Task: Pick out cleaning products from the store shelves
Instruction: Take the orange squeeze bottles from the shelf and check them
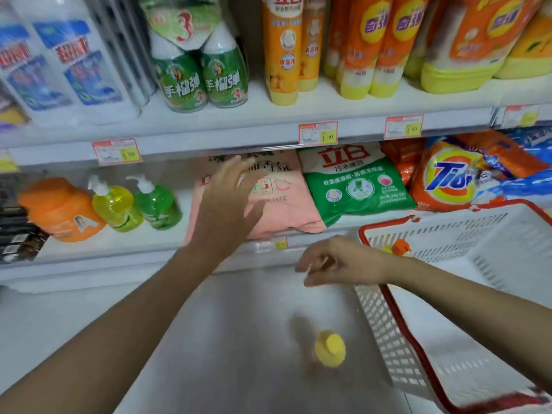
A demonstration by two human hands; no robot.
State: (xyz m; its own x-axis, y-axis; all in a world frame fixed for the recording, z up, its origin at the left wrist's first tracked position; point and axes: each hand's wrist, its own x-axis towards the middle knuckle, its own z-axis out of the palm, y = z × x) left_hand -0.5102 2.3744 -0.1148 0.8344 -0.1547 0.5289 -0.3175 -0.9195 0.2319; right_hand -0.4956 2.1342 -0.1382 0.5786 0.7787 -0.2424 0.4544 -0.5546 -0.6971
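Left hand (230,201): fingers spread wide, empty, in front of pink bag (286,210) on lower shelf (119,248).
Right hand (337,262): loosely curled, blurred, gripping nothing, beside basket (448,234) rim.
Orange-capped bottle (400,248): inside basket.
Yellow-capped bottle (330,349): below hands, blurred.
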